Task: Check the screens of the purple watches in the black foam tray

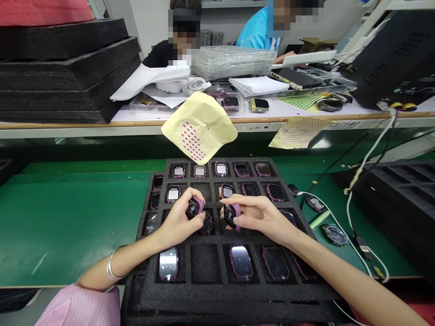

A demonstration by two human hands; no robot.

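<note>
My left hand (183,215) grips a purple smartwatch body (194,207) with a lit dark screen, thumb and fingers around its edges. In my right hand (254,213) a second purple watch body (230,216) is pinched between thumb and fingers, its screen also lit. Both are held above a black foam tray (207,290) divided into square compartments. Several watch bodies lie in it, such as one with a white label-like screen (221,169) at the back and one with a dark screen (275,262) in the front row. A dark round item (206,224) sits below my left thumb.
A yellow sticker sheet (200,127) with red arrows hangs from the shelf edge (136,129). Stacked black foam trays (64,77) stand at the left, more foam (401,194) at the right. Cables (353,181) and wrapped watches (335,234) lie on the green mat. Two people are behind the shelf.
</note>
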